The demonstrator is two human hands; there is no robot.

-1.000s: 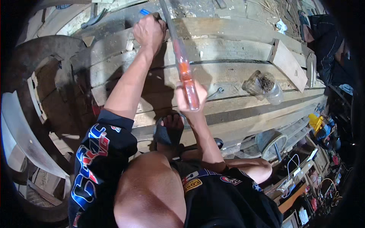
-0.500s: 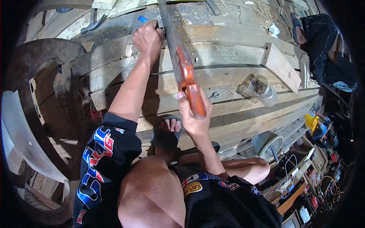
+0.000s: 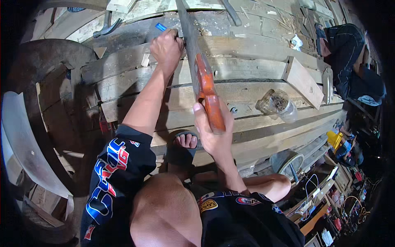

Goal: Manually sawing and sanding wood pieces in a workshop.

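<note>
I have my right hand point(image 3: 212, 127) closed on the orange wooden handle of a handsaw point(image 3: 213, 111), whose long grey blade point(image 3: 187, 31) points away from me between the boards' far edge and my body. Just left of the blade, my left hand point(image 3: 164, 49) is bunched over the planks point(image 3: 247, 94), its fingertips and whatever they grip hidden. A small blue item point(image 3: 160, 26) lies just beyond that hand. My sandalled foot point(image 3: 185, 142) rests below, between my forearms.
A claw hammer point(image 3: 107, 28) lies at back left, a short board point(image 3: 303, 82) at right beside a clear jar point(image 3: 284, 105) with small dark bits. A bucket point(image 3: 284, 162) and clutter point(image 3: 341, 197) sit lower right, a co-worker's leg point(image 3: 345, 49) upper right, curved pieces point(image 3: 37, 144) left.
Over the last second the saw has tilted and shifted, its handle and my right hand now slightly lower and rightward in view. My left hand keeps its closed pose, appearing a little lower and rightward.
</note>
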